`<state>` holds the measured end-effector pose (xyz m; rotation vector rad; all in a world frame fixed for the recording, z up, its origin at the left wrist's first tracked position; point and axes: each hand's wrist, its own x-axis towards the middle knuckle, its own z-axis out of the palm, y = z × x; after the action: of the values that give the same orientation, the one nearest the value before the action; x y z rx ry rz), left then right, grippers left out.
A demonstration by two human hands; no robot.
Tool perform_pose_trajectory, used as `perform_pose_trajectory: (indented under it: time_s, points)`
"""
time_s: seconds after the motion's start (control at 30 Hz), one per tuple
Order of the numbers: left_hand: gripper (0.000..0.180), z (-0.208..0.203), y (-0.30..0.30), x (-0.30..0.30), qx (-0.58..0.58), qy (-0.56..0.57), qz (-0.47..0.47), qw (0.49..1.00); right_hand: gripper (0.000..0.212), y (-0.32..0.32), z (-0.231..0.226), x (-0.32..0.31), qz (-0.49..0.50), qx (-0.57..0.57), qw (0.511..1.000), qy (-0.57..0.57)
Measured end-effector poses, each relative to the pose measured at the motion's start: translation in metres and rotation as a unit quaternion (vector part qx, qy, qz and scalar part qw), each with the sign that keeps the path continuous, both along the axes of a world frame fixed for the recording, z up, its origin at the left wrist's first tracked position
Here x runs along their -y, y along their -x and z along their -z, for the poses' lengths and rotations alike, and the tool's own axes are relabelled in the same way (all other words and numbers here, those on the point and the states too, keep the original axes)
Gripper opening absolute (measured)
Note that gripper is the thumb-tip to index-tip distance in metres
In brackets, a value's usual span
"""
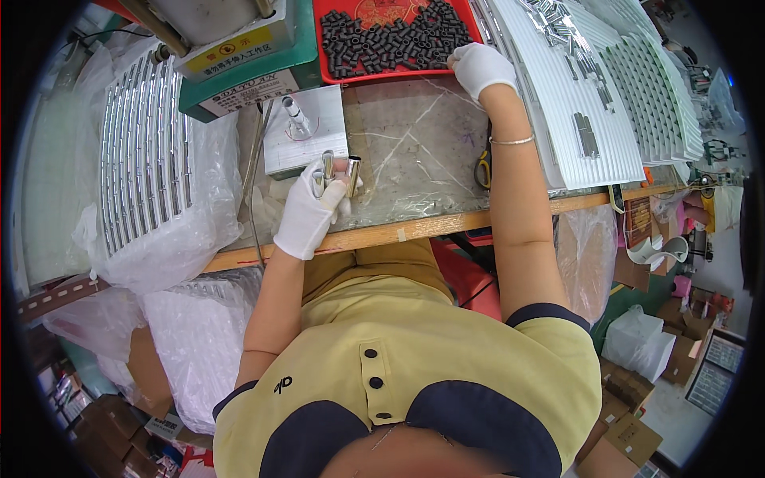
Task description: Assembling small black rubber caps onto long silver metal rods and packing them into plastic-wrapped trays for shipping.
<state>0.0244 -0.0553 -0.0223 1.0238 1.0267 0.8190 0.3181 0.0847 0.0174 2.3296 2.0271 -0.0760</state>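
Note:
My left hand [307, 210], in a white glove, is closed around several short, shiny chrome tubes [353, 177] above the near part of the bench. My right hand [483, 70], also gloved, reaches to the right rim of a red tray [382, 77]. Its fingertips are pressed together beside small black cylindrical pieces [382, 44] heaped in that tray; whatever they pinch is hidden. Beyond my left hand, one chrome piece [296, 119] stands upright on a pale, square-topped block [327, 139].
A green-based machine [239, 94] stands at the back left. Chrome tubes in rows [147, 151] lie on plastic wrap at left. White ribbed trays [558, 103] with loose chrome and dark pieces fill the right side. Scissors [482, 170] lie under my right forearm, near the wooden bench edge [422, 228].

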Motion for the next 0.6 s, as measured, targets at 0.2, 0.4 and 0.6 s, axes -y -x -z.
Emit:
perform_pose_trajectory:
  time_s: [0.2,0.4,0.6]
  points:
    - [0.023,-0.005,-0.005,0.002,0.041,-0.001,-0.008,0.999,0.025,-0.006,0.009,-0.001,0.009,-0.053,0.996,-0.076]
    - [0.021,0.000,-0.003,0.001,0.020,-0.019,0.005,1.000,0.020,-0.007,0.014,-0.008,0.007,0.018,1.000,-0.022]
    - [0.020,-0.006,-0.013,-0.003,-0.031,-0.028,-0.028,0.999,0.019,0.001,-0.003,0.036,-0.050,-0.050,0.986,-0.151]
